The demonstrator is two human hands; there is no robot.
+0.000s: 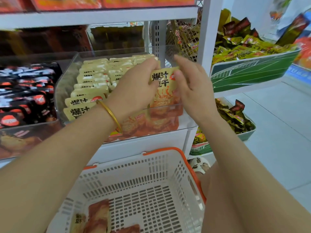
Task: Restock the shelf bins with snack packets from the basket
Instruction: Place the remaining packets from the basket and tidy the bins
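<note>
In a white basket (pixel 151 167) with an orange rim, nearest the camera, a few orange-and-yellow snack packets (pixel 99 214) lay flat in the left corner, one reading 豆干. Above it, at the front right of a clear shelf bin (pixel 64 88), the left hand (pixel 134 84), a gold bangle (pixel 110 113) at its wrist, gripped the upper left edge of a yellow packet (pixel 164 83). The right hand (pixel 191 84) laid its thumb on the right edge, its blurred fingers too unclear to tell whether they pinched. The packet stood upright, long axis vertical, printed face toward the camera, black characters 爆汁豆干 at the top. Behind it, rows of matching packets (pixel 94 81) filled the bin, tops reading 爆汁. Black packets (pixel 25 91) lay to the left and a green tray (pixel 249 71) to the right.
</note>
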